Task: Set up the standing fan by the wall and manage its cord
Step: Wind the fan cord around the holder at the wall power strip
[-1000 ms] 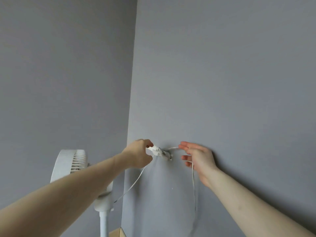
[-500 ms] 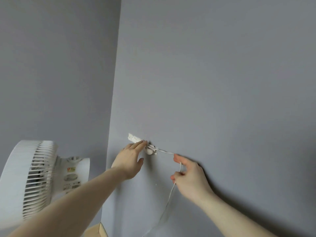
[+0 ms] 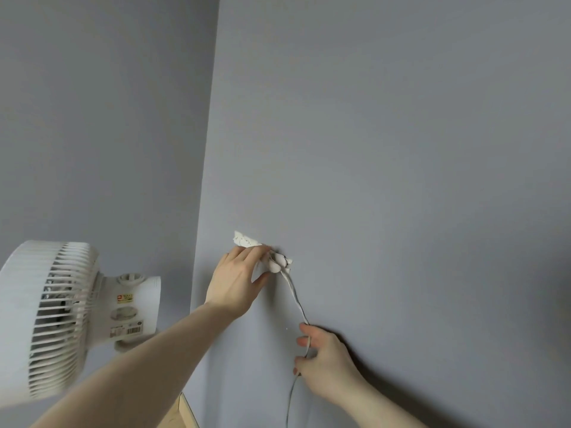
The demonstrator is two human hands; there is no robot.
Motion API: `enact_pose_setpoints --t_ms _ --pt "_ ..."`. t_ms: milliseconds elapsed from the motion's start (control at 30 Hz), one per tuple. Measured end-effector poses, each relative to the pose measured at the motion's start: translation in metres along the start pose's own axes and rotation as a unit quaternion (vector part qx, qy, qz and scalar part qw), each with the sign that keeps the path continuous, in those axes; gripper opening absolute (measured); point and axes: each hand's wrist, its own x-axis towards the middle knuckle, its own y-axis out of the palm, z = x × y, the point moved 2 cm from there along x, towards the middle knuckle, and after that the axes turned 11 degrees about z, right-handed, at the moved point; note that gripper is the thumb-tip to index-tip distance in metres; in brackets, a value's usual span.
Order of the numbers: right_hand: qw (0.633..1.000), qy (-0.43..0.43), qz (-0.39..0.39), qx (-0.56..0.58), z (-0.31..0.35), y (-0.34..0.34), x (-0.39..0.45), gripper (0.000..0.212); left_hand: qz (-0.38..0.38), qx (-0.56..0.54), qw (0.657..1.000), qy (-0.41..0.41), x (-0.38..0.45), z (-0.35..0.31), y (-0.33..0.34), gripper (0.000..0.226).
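I am looking at a grey wall (image 3: 401,149) near a room corner. My left hand (image 3: 236,281) presses a white cord clip or hook (image 3: 279,262) against the wall, fingers straight on it and on a scrap of white tape or backing paper (image 3: 245,240) sticking out above. My right hand (image 3: 321,359) is lower on the wall, its fingers curled round the thin white cord (image 3: 295,296), which runs taut from the clip down through the hand towards the floor.

Half a second ago the right hand held the cord just beside the clip; it has since slid down, drawing the cord straight. A second ago the left hand gripped the clip; now it lies flat.

The standing fan (image 3: 61,316) stands at the left, near the corner. I judge the cord is now hung and being tidied.
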Motion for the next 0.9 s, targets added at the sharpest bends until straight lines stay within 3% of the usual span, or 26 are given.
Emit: enact_pose_setpoints --t_ms 167,333,500,600,700,800,867,900 --pt "0.997 0.030 0.066 -0.023 0.007 0.012 0.008 0.075 -0.035 -0.007 0.999 0.016 0.007 0.003 0.002 0.030" --pt "0.995 0.050 0.086 -0.032 0.009 0.029 0.027 0.074 -0.047 -0.005 0.998 0.049 0.010 0.010 0.006 0.026" --pt "0.987 0.089 0.133 -0.009 0.022 0.049 0.061 0.078 0.004 -0.026 0.998 0.064 0.015 0.016 -0.007 0.020" --pt "0.985 0.103 0.141 -0.005 0.031 0.056 0.083 0.083 0.055 -0.008 0.997 0.060 0.018 0.023 -0.013 0.035" --pt "0.983 0.105 0.153 0.002 0.047 0.061 0.098 0.060 0.043 -0.091 0.994 -0.038 0.004 0.039 -0.013 0.058" --pt "0.985 0.093 0.144 0.027 0.060 0.066 0.113 0.039 0.040 -0.218 0.947 -0.234 -0.008 0.068 -0.001 0.048" --pt "0.989 0.076 0.121 0.040 0.069 0.069 0.122 0.045 0.114 -0.266 0.897 -0.335 -0.014 0.088 0.009 0.035" --pt "0.990 0.068 0.113 0.047 0.072 0.070 0.127 0.058 0.151 -0.281 0.879 -0.354 -0.018 0.094 0.013 0.032"
